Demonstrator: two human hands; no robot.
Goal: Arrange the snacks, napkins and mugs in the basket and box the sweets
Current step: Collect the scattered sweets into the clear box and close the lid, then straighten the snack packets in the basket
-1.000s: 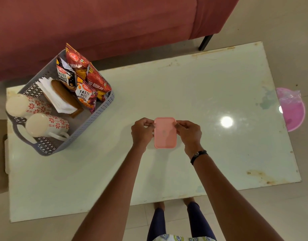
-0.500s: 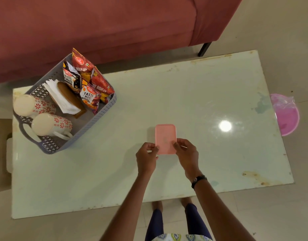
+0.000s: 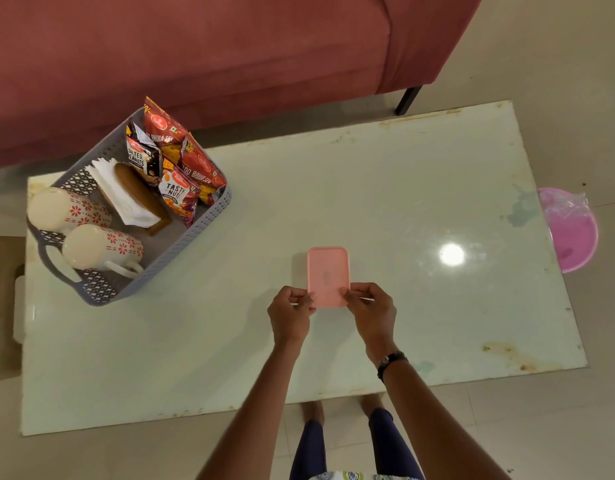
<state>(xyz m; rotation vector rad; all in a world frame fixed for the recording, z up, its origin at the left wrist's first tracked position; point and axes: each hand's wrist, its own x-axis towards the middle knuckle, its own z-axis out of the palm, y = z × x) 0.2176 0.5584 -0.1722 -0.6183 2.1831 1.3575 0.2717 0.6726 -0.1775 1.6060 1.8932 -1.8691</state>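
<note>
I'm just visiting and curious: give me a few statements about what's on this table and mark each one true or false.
1. Both hands, the left hand and the right hand, hold the near end of the pink box. True.
2. The pink box has no lid on. False: its lid is on.
3. Two mugs lie on their sides in the grey basket. True.
4. The snack packets lie loose on the table. False: they stand in the basket.
5. The napkins are in the basket. True.
</note>
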